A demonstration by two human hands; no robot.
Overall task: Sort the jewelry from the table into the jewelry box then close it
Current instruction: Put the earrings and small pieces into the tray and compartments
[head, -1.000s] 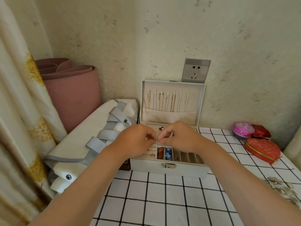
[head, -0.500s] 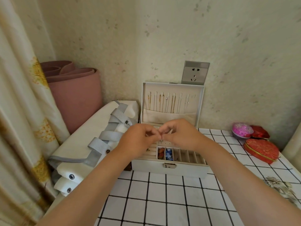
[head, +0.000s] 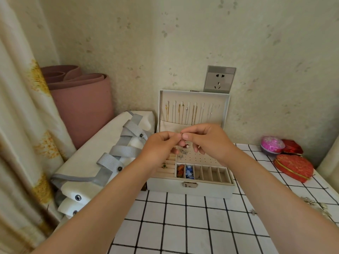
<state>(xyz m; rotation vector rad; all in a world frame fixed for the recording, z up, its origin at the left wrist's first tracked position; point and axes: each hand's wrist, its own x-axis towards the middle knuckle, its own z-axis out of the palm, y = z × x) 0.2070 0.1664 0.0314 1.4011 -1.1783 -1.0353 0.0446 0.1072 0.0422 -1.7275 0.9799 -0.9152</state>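
Beneath our hands spreads the white table with black grid lines (head: 183,226). Just under the knuckles, the pale grey jewelry box (head: 190,189) stands with its lid up, so every tray is reachable. Our left hand (head: 161,145) and right hand (head: 207,140) meet fingertip to fingertip over its perforated panel. Loose silvery jewelry (head: 315,204) waits well off to the right hand's side. Both hands pinch one tiny metallic piece (head: 182,134), too small to name, and we're probably readying it for a hole.

No text, label, brand or number can be read; jewelry box (head: 211,187) and wall socket (head: 219,79) bear none
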